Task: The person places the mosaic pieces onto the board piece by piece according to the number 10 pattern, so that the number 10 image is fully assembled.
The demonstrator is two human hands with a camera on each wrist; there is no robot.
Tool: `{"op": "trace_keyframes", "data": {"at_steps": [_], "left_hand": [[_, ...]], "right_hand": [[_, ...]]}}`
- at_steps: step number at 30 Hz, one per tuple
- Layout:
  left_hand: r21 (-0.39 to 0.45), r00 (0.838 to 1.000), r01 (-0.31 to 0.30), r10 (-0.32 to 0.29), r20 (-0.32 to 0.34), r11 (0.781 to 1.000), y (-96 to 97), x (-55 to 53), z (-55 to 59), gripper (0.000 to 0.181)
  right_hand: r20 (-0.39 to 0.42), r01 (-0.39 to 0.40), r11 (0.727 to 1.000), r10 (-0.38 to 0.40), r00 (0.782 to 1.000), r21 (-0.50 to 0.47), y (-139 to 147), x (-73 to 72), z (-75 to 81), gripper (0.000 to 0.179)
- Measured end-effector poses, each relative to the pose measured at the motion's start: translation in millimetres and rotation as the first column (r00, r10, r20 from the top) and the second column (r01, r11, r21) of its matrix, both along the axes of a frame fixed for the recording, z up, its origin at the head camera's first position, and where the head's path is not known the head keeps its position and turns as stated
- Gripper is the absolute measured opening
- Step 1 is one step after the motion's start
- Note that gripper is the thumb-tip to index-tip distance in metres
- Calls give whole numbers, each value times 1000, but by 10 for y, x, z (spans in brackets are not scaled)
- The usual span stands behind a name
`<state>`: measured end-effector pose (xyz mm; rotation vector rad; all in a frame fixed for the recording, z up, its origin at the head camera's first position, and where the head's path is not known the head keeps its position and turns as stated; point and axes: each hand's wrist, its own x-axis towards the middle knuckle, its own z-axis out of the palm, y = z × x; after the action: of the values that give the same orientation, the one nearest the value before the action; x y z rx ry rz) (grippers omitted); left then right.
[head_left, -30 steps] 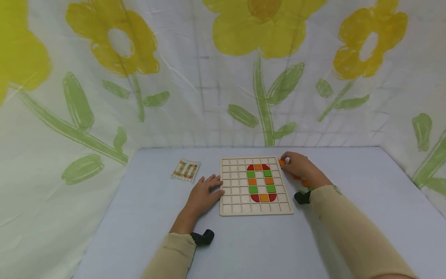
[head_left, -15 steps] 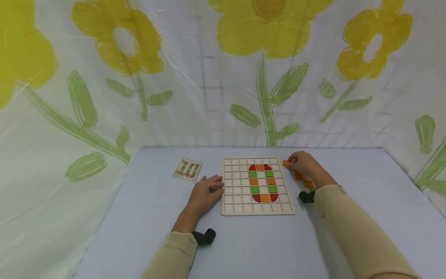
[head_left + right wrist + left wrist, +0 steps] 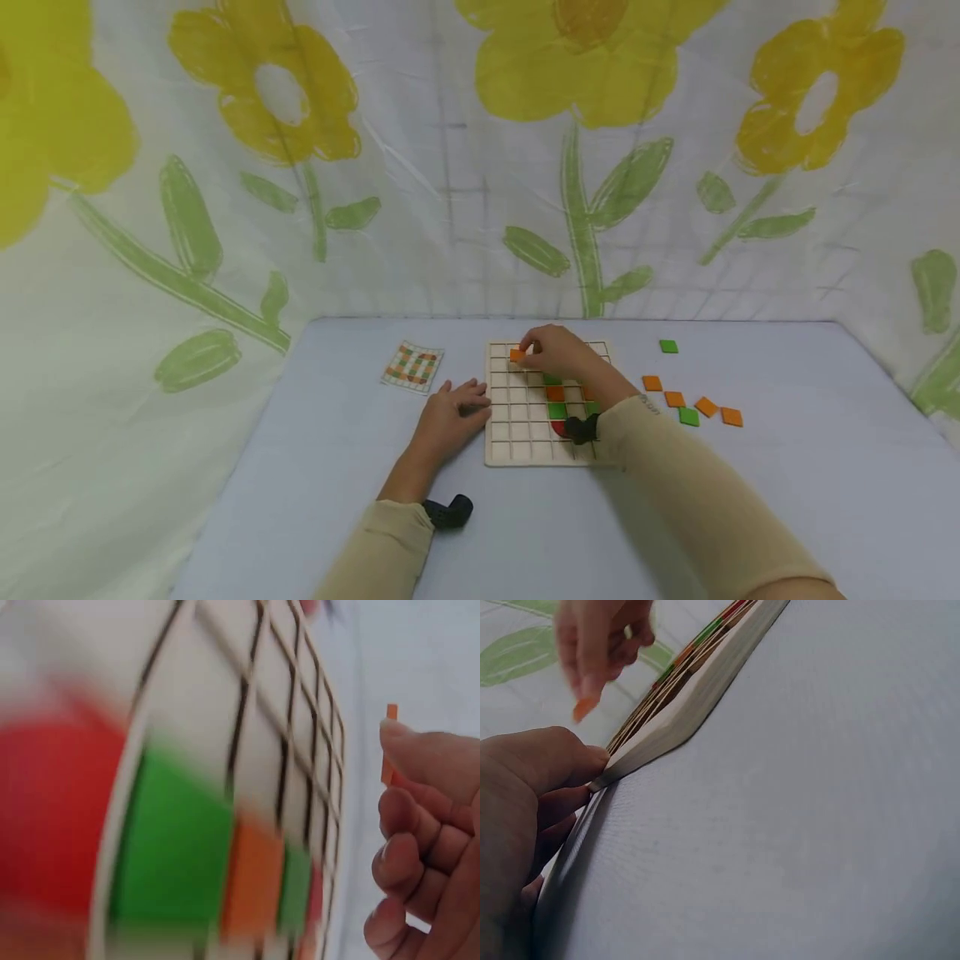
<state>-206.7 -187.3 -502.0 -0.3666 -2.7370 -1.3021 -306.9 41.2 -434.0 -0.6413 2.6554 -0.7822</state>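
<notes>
My right hand point(image 3: 561, 352) pinches an orange square tile point(image 3: 517, 355) between thumb and fingers, over the upper left of a wooden grid board point(image 3: 517, 433). In the right wrist view the tile point(image 3: 391, 712) appears edge-on at the thumb tip. My left hand point(image 3: 448, 418) lies at the board's left side, its fingertips and thumb touching the edge. The left wrist view has that thumb point(image 3: 585, 761) right at the board's rim. Red, green and orange tiles form a ring on the board's right half, partly hidden by my right hand and forearm.
A small pattern card point(image 3: 414, 367) with a coloured grid lies left of the board. Several loose tiles lie to the right, among them an orange tile point(image 3: 732, 417) and a green tile point(image 3: 668, 346). A flowered cloth point(image 3: 420, 250) hangs behind the table.
My right hand has carried the orange tile from the board's right side leftward to above its upper left, uncovering the loose tiles. My left hand stays at the left edge.
</notes>
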Motion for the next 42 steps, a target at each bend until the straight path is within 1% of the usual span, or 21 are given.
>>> {"op": "trace_keyframes", "data": {"at_steps": [2,5,7,8,11,13,19,22,24,27,30,33,36,39,42], "left_hand": [[-8,1000,1,-1,6,1000,10,-1,-5,17],[-18,1000,11,-11,-9,1000,20,1,-11,18],[-24,999,15,-16,-32,1000,19,0,-11,18],[-26,998,19,-21,-56,999,17,-2,-12,18],[-30,992,27,-30,-119,999,4,-9,-7,17],[-31,990,34,-38,-134,999,6,-10,-5,18],[-67,996,43,-48,-74,997,47,18,7,23],[-103,997,45,-51,-51,994,50,30,22,25],[-116,998,43,-47,-33,992,45,30,35,25],[-117,999,36,-39,-21,992,30,23,55,25],[-100,999,32,-35,-22,994,3,2,72,25],[-107,999,15,-18,-26,994,-41,-3,70,25],[-116,1000,-2,-1,-25,993,-77,-1,61,25],[-111,1000,-12,10,-16,994,-103,4,51,25],[-107,1000,-14,13,-12,994,-110,8,43,25]], "right_hand": [[12,-3,1000,2,1000,21,-163,14,-20,35],[20,31,998,-32,999,62,-318,22,-69,34],[17,54,995,-55,998,80,-378,25,-94,32],[9,60,995,-61,998,85,-400,23,-105,32],[-17,58,995,-57,998,78,-447,15,-122,31],[-26,57,996,-56,998,72,-456,19,-126,32],[-15,66,995,-65,998,75,-345,40,-113,35],[-3,91,994,-91,996,65,-171,22,-83,36],[3,115,992,-115,993,43,14,-3,-58,37],[-3,189,982,-189,982,29,370,-53,-21,39],[-53,259,963,-256,965,73,787,-129,-5,42],[-88,307,942,-297,951,139,1180,-211,-13,45],[-62,326,926,-320,945,189,1502,-255,-56,51],[-3,304,932,-310,951,197,1714,-260,-115,55],[35,303,938,-312,949,168,1819,-255,-169,53]]}}
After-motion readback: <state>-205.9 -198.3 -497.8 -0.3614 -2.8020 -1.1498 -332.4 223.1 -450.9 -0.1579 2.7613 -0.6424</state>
